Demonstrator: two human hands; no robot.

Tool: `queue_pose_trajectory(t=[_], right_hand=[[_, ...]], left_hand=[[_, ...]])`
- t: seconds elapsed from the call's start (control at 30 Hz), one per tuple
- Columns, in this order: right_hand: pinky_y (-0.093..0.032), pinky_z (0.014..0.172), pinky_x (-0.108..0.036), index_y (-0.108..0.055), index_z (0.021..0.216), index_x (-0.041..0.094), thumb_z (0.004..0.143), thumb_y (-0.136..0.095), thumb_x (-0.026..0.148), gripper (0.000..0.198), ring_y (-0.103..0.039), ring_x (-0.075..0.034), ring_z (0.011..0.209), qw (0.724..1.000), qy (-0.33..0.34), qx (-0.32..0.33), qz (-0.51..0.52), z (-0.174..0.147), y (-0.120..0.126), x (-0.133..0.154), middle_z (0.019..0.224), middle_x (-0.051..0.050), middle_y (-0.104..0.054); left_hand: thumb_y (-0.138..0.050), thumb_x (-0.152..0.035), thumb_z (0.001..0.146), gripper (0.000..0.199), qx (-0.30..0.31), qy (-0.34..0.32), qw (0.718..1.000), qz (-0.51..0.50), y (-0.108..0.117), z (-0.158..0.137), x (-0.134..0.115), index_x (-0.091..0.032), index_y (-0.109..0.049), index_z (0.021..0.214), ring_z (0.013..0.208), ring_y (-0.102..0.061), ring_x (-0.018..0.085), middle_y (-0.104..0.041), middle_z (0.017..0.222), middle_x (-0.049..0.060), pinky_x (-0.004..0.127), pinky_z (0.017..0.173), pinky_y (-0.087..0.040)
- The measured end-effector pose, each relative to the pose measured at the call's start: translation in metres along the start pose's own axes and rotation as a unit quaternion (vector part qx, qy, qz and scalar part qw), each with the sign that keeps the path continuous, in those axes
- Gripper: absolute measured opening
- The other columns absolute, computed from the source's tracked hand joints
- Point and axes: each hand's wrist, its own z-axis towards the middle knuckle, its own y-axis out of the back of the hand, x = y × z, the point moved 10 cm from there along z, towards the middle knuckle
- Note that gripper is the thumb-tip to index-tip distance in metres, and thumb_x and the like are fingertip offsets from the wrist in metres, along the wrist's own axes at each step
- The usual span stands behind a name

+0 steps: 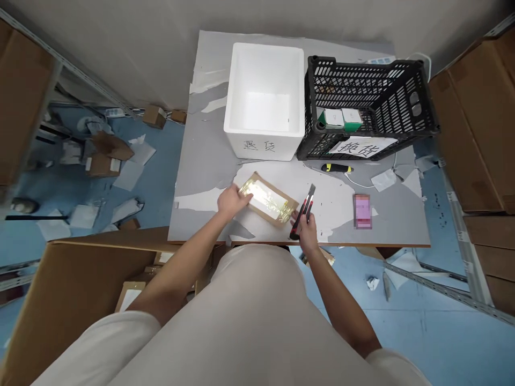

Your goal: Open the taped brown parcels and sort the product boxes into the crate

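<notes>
The left hand (231, 201) grasps the left end of a flat taped parcel (266, 200) on the near part of the worktop (201, 166), while the right hand (308, 231) grips a utility knife (303, 212) at its right end. The parcel's visible tape looks unbroken, so cutting seems not yet begun; two small boxes (341, 119) already stand in the far-right crate (430, 123).

At twelve o'clock on the table (203, 153), a lettered white box (284, 146) is set. At two o'clock, two green-and-white boxes (352, 124) are held in a black crate (422, 126), by whose front a lettered sheet (362, 147) is borne. A blurred pink rectangle (362, 206) is seen at three, a large open carton (76, 300) at eight; papers (131, 171) are strewn over the blue floor (156, 153) at nine.
</notes>
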Motion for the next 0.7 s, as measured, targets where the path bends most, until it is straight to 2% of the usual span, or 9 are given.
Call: queue_pose_trajectory(t=[0.07, 0.13, 0.2, 0.23, 0.3, 0.37, 0.43, 0.5, 0.7], right_hand=[[-0.053, 0.086, -0.035, -0.043, 0.107, 0.025, 0.079, -0.055, 0.059, 0.045, -0.060, -0.019, 0.113, 0.999, 0.029, 0.020, -0.005, 0.023, -0.002, 0.013, 0.124, -0.009, -0.059], [-0.053, 0.084, -0.034, -0.044, 0.105, 0.025, 0.078, -0.057, 0.058, 0.045, -0.062, -0.019, 0.107, 0.998, 0.038, 0.048, -0.022, 0.036, -0.003, 0.019, 0.123, -0.009, -0.060], [-0.054, 0.076, -0.032, -0.046, 0.105, 0.024, 0.077, -0.058, 0.059, 0.046, -0.066, -0.018, 0.093, 0.995, 0.039, 0.062, -0.071, 0.039, 0.003, 0.022, 0.116, -0.009, -0.063], [-0.055, 0.070, -0.031, -0.047, 0.106, 0.023, 0.077, -0.057, 0.059, 0.047, -0.067, -0.016, 0.083, 0.992, 0.035, 0.064, -0.107, 0.036, 0.008, 0.021, 0.111, -0.008, -0.064], [-0.052, 0.057, -0.027, -0.048, 0.105, 0.021, 0.077, -0.055, 0.060, 0.048, -0.062, -0.012, 0.061, 0.982, 0.012, 0.072, -0.174, 0.027, 0.022, 0.016, 0.095, -0.005, -0.065], [-0.046, 0.046, -0.024, -0.049, 0.103, 0.020, 0.077, -0.055, 0.061, 0.048, -0.054, -0.009, 0.049, 0.974, -0.025, 0.089, -0.206, 0.016, 0.034, 0.008, 0.083, -0.001, -0.062], [-0.043, 0.041, -0.023, -0.049, 0.103, 0.021, 0.077, -0.055, 0.060, 0.048, -0.051, -0.008, 0.046, 0.972, -0.062, 0.106, -0.200, 0.007, 0.041, 0.000, 0.078, 0.001, -0.059], [-0.043, 0.040, -0.022, -0.048, 0.102, 0.021, 0.077, -0.056, 0.059, 0.046, -0.052, -0.008, 0.046, 0.972, -0.089, 0.119, -0.182, 0.002, 0.042, -0.005, 0.077, 0.002, -0.058], [-0.041, 0.039, -0.022, -0.048, 0.095, 0.021, 0.076, -0.058, 0.058, 0.043, -0.053, -0.009, 0.043, 0.970, -0.106, 0.163, -0.143, 0.000, 0.030, -0.004, 0.071, 0.004, -0.058]], left_hand=[[-0.051, -0.065, 0.073, 0.062, 0.023, 0.047, 0.999, -0.009, -0.009, -0.030, 0.022, -0.016, -0.052, 0.111, 0.089, -0.063, 0.033, -0.066, 0.088, 0.012, 0.043, 0.073, -0.049], [-0.051, -0.059, 0.076, 0.069, -0.035, 0.012, 0.999, -0.027, -0.001, -0.046, 0.018, -0.013, -0.042, 0.126, 0.106, -0.059, 0.034, -0.064, 0.107, 0.016, 0.046, 0.083, -0.046], [-0.051, -0.047, 0.078, 0.070, -0.087, -0.089, 0.992, -0.016, 0.008, -0.050, -0.007, -0.013, -0.033, 0.137, 0.128, -0.043, 0.033, -0.050, 0.133, 0.019, 0.048, 0.099, -0.036], [-0.051, -0.043, 0.078, 0.071, -0.087, -0.152, 0.985, 0.003, 0.007, -0.050, -0.024, -0.013, -0.030, 0.140, 0.135, -0.033, 0.033, -0.040, 0.143, 0.019, 0.049, 0.106, -0.029], [-0.053, -0.043, 0.076, 0.079, -0.036, -0.261, 0.963, 0.048, -0.004, -0.047, -0.057, -0.014, -0.026, 0.144, 0.141, -0.019, 0.034, -0.026, 0.152, 0.017, 0.051, 0.112, -0.015], [-0.059, -0.053, 0.070, 0.095, 0.015, -0.312, 0.946, 0.083, -0.017, -0.043, -0.075, -0.012, -0.020, 0.146, 0.142, -0.013, 0.038, -0.021, 0.153, 0.019, 0.056, 0.112, -0.005], [-0.063, -0.064, 0.062, 0.111, 0.034, -0.316, 0.943, 0.101, -0.024, -0.040, -0.082, -0.010, -0.016, 0.147, 0.140, -0.016, 0.041, -0.023, 0.151, 0.022, 0.059, 0.111, 0.000], [-0.066, -0.067, 0.057, 0.118, 0.036, -0.305, 0.945, 0.112, -0.028, -0.039, -0.083, -0.010, -0.016, 0.148, 0.138, -0.020, 0.041, -0.027, 0.149, 0.023, 0.059, 0.111, 0.002], [-0.067, -0.068, 0.055, 0.119, 0.039, -0.293, 0.947, 0.124, -0.032, -0.039, -0.081, -0.011, -0.019, 0.147, 0.134, -0.026, 0.040, -0.033, 0.146, 0.021, 0.057, 0.112, 0.001]])
